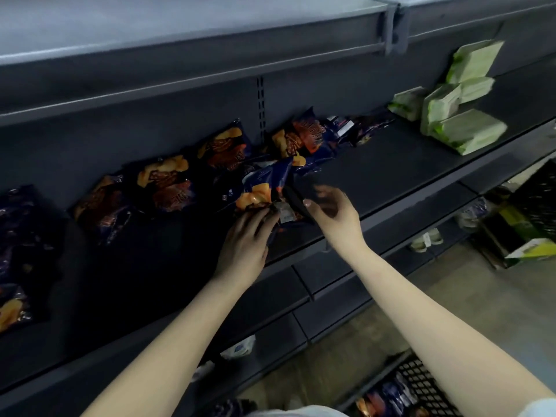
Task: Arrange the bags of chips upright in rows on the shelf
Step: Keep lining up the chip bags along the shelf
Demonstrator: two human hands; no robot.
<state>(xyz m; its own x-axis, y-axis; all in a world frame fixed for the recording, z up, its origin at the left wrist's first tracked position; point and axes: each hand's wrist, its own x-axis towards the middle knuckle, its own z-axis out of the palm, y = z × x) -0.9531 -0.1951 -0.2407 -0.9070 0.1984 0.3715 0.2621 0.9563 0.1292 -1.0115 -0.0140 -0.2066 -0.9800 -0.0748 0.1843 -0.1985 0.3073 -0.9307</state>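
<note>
Several dark blue chip bags with orange print stand leaning against the back of the dark shelf [391,164]; one of them [224,149] is near the middle upright. In front of that row a blue chip bag [264,188] is tilted. My left hand [245,239] grips its lower edge. My right hand [334,212] is at the bag's right side, thumb against it and fingers curled; motion blur hides the exact hold. More bags [304,136] lie jumbled behind it.
Pale green packs [463,127] are stacked at the shelf's right end. Another chip bag [18,251] stands at the far left. A black crate [421,389] with more bags sits on the floor below. Boxes [529,248] stand on the floor at right.
</note>
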